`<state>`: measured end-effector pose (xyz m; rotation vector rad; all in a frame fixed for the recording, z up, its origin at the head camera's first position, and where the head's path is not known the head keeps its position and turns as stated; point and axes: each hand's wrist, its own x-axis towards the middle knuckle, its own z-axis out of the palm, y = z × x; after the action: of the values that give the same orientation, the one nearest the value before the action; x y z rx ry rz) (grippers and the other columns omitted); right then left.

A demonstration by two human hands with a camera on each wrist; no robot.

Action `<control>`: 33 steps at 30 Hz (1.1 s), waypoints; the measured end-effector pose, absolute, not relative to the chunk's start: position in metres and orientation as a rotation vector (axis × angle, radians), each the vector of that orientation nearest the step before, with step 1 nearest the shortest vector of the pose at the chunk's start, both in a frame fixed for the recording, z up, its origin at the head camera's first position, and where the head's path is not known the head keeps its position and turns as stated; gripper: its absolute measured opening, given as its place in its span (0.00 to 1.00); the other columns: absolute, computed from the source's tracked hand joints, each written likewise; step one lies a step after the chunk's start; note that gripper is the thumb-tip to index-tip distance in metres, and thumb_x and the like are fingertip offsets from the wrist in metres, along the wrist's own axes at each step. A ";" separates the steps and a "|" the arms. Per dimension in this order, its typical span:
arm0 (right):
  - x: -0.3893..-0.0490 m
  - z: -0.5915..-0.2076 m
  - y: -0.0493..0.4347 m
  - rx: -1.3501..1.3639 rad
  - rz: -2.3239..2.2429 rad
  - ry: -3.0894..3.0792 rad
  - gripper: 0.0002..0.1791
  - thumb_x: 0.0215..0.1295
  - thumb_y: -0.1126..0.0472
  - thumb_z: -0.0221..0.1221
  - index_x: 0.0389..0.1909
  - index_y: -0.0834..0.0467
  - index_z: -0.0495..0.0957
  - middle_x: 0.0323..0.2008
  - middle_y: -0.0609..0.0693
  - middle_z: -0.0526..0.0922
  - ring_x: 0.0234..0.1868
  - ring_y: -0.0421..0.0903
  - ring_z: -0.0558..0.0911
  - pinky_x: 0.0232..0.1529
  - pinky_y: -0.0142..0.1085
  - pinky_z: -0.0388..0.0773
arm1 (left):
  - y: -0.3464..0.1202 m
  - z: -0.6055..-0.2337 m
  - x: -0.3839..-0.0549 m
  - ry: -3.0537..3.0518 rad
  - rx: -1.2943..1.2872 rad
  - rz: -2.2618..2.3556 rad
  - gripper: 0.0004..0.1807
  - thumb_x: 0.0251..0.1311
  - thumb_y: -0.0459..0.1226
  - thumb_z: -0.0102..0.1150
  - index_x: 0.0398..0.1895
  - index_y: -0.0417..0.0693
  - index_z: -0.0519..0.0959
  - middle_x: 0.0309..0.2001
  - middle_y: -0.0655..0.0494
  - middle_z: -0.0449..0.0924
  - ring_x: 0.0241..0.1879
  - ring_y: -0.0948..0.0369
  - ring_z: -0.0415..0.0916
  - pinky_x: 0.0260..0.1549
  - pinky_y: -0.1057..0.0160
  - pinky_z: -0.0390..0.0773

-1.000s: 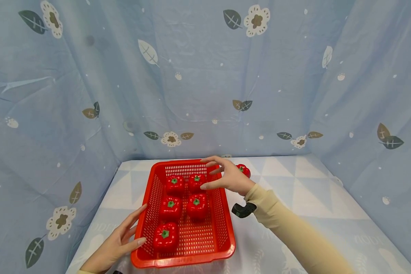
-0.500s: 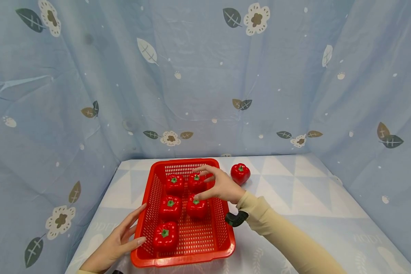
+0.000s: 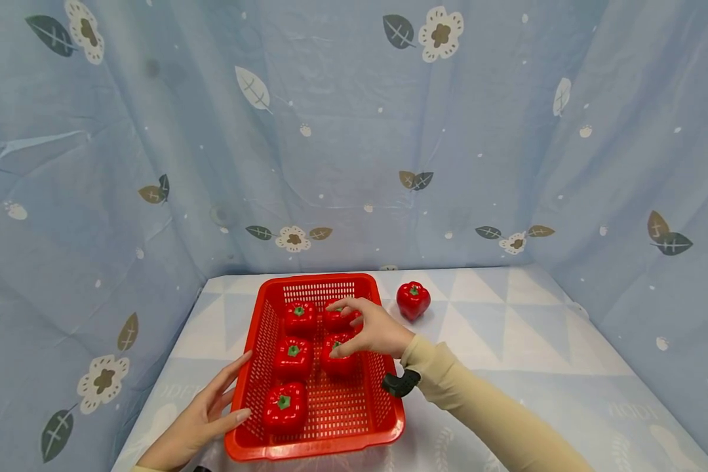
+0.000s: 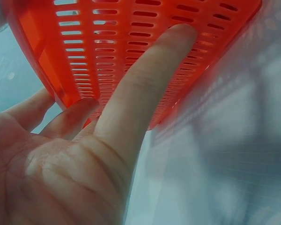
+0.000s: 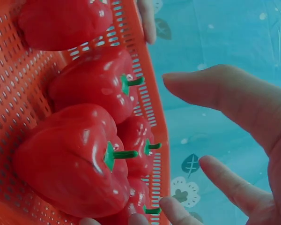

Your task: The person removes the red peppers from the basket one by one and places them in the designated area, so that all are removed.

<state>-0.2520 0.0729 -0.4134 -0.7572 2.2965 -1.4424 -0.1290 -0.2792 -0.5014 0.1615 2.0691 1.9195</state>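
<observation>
A red plastic basket (image 3: pixel 315 449) with slotted walls holds several glossy red bell peppers with green stems. My left hand (image 3: pixel 197 419) is at its left side; in the left wrist view its extended fingers lie along the outer wall (image 4: pixel 140 23). Over the right-hand row hovers my right hand (image 3: pixel 377 330), fingers spread and slightly bent, holding nothing. It partly hides the near pepper (image 3: pixel 337 368) and the far pepper (image 3: pixel 334 321) of that row. In the right wrist view a large bell pepper (image 5: pixel 70 157) sits below the gap between thumb and fingers.
One more bell pepper (image 3: pixel 413 301) stands on the table outside the basket, beyond my right wrist. A patterned cloth (image 3: pixel 507 341) covers the table. Blue floral curtains (image 3: pixel 342 144) enclose it at the back and both sides.
My right hand has moved left and nearer to me, from the basket's far right rim to over the right-hand peppers. The loose pepper has come into full view. My left hand stays put.
</observation>
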 end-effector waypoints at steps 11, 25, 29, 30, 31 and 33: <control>-0.252 -0.422 0.068 -0.738 -1.391 2.317 0.37 0.55 0.63 0.80 0.68 0.53 0.81 0.63 0.67 0.76 0.57 0.64 0.79 0.48 0.45 0.85 | -0.278 -0.502 -0.129 2.109 0.126 1.891 0.48 0.76 0.36 0.66 0.90 0.62 0.49 0.89 0.42 0.37 0.83 0.27 0.45 0.58 0.51 0.86; -0.248 -0.430 0.062 -0.704 -1.265 2.385 0.33 0.55 0.67 0.81 0.64 0.52 0.85 0.62 0.62 0.80 0.64 0.58 0.76 0.57 0.50 0.83 | -0.280 -0.503 -0.130 2.125 0.150 1.878 0.49 0.76 0.36 0.66 0.90 0.62 0.48 0.89 0.41 0.36 0.83 0.26 0.43 0.59 0.51 0.86; -0.249 -0.431 0.059 -0.693 -1.213 2.399 0.35 0.55 0.67 0.81 0.65 0.53 0.84 0.63 0.60 0.80 0.65 0.57 0.76 0.60 0.54 0.82 | -0.281 -0.503 -0.131 2.110 0.160 1.890 0.49 0.76 0.36 0.66 0.90 0.63 0.49 0.89 0.42 0.36 0.83 0.27 0.44 0.58 0.51 0.86; -0.249 -0.432 0.058 -0.687 -1.202 2.402 0.35 0.54 0.67 0.81 0.65 0.53 0.84 0.63 0.59 0.80 0.65 0.57 0.76 0.60 0.54 0.82 | -0.281 -0.503 -0.131 2.108 0.168 1.892 0.49 0.76 0.35 0.66 0.90 0.63 0.49 0.89 0.42 0.36 0.83 0.26 0.43 0.58 0.51 0.86; -0.250 -0.432 0.057 -0.681 -1.190 2.404 0.35 0.54 0.67 0.81 0.66 0.53 0.84 0.63 0.59 0.80 0.65 0.57 0.75 0.60 0.55 0.82 | -0.281 -0.503 -0.131 2.107 0.175 1.895 0.49 0.76 0.35 0.65 0.90 0.63 0.49 0.89 0.42 0.36 0.83 0.26 0.44 0.58 0.51 0.86; -0.250 -0.432 0.056 -0.673 -1.172 2.411 0.35 0.54 0.67 0.82 0.65 0.53 0.85 0.63 0.59 0.80 0.65 0.57 0.75 0.62 0.55 0.81 | -0.282 -0.503 -0.131 2.106 0.187 1.898 0.49 0.76 0.35 0.65 0.90 0.62 0.49 0.89 0.42 0.36 0.83 0.27 0.44 0.58 0.51 0.86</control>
<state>-0.2502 0.0559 -0.4324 -0.6729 2.4109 -1.1718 -0.1306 -0.2816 -0.5035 0.1872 2.1064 1.8978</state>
